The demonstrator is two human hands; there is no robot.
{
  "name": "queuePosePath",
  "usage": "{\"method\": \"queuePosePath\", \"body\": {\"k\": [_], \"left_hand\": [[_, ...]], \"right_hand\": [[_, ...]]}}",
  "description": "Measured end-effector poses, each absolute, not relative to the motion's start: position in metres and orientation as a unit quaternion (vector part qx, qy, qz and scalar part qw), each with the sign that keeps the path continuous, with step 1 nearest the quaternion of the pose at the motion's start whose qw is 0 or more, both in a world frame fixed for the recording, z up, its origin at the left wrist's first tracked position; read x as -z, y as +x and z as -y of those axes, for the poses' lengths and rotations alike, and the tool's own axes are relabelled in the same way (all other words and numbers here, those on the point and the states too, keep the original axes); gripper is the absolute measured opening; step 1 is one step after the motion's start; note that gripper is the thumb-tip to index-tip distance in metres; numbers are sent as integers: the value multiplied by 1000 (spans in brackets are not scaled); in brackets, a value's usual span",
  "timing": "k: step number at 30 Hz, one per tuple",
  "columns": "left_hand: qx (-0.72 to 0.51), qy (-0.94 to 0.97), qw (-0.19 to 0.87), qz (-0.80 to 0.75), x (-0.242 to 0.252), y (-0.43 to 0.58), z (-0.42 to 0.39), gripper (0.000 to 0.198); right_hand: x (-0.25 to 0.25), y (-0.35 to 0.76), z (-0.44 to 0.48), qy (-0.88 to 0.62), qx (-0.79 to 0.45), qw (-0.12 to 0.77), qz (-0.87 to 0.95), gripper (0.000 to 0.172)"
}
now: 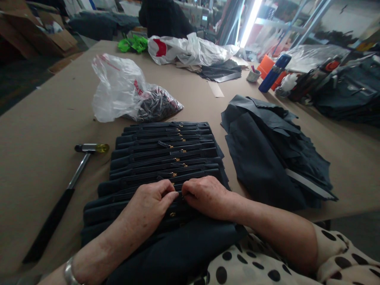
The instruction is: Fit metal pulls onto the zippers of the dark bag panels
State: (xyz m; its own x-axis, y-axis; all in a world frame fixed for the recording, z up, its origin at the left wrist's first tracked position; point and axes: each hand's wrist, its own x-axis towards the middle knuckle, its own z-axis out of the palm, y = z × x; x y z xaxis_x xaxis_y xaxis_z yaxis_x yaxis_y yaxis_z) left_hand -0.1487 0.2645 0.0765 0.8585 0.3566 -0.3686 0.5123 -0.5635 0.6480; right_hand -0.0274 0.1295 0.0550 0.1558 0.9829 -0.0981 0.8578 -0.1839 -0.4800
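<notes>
My left hand (154,202) is closed in a pinch, thumb against forefinger, over a stack of dark zippered fabric pieces (163,152). Close beside it, my right hand (208,196) is closed too, its fingers curled down on the same stack. The fingertips nearly meet in line with the gold zipper sliders (172,214); whatever small thing they grip is hidden. The pieces overlap in rows, each with a zipper across it, and some sliders carry dark pull tabs (164,145). Nearest my body, a dark fabric panel (178,247) hangs over the table edge.
A black-handled mallet (78,170) lies left of the stack. Behind stands a clear plastic bag (118,89) with dark contents. To the right is a pile of dark fabric (267,150). Farther back are a blue bottle (274,74), a small cup (253,75) and a seated person (164,19).
</notes>
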Motion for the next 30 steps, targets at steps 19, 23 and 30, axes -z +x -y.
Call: {"method": "queuePosePath", "body": {"k": [19, 23, 30], "left_hand": [[70, 796, 510, -317, -85, -156, -278, 35], [21, 575, 700, -424, -95, -153, -272, 45], [-35, 408, 766, -496, -99, -145, -261, 40]], "right_hand": [[-70, -26, -133, -727, -205, 228, 614, 10], [-93, -35, -140, -644, -165, 290, 688, 20], [-92, -48, -160, -579, -57, 253, 773, 25]]}}
